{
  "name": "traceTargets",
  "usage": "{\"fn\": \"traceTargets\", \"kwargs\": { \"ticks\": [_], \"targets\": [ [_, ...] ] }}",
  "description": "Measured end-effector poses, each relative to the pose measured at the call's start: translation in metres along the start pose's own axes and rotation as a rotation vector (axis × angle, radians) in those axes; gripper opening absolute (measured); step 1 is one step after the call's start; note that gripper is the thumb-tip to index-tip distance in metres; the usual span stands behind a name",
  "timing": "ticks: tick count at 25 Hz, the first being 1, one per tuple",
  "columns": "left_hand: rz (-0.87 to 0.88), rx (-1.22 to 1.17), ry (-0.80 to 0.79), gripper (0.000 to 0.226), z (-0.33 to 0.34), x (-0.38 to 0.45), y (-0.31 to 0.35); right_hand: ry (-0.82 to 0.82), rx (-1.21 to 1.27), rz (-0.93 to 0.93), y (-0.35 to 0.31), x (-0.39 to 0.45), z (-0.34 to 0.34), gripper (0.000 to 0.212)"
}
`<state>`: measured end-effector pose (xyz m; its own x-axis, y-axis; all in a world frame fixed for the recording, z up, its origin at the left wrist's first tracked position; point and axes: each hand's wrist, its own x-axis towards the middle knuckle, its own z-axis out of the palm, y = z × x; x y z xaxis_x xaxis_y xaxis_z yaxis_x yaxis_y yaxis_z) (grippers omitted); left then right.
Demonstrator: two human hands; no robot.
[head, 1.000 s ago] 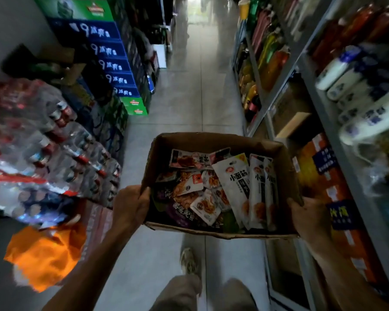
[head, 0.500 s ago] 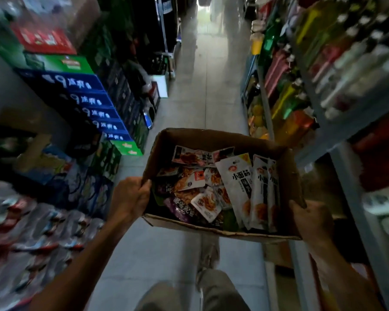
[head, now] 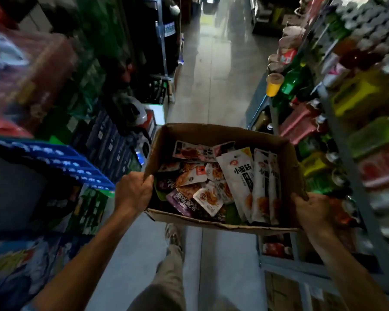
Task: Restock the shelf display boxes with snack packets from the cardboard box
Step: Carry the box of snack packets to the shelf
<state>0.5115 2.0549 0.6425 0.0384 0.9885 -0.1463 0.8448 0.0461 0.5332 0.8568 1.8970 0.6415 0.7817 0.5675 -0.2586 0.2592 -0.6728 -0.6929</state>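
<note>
Cardboard box (head: 213, 133), hands (head: 134, 190) gripping opposite sides

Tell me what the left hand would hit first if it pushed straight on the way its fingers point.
Likely the snack packets: the left hand grips the cardboard box at its left wall, fingers curled inward toward them. Depth is hard to judge.

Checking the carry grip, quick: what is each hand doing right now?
Left hand: grips the cardboard box at its left wall.
Right hand: grips the box's right near corner.

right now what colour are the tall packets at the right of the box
White with black lettering, clearest in the head view.
</note>
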Motion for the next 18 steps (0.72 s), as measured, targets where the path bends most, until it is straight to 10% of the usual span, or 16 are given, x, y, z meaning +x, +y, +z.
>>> {"fn": "traceTargets", "kwargs": {
  "ticks": [18],
  "targets": [
    [-0.044,0.034,-0.003,0.034,0.037,0.587,0.252,0.035,-0.072,0.017,-0.325,0.519,0.131,0.035]
  ]
}}
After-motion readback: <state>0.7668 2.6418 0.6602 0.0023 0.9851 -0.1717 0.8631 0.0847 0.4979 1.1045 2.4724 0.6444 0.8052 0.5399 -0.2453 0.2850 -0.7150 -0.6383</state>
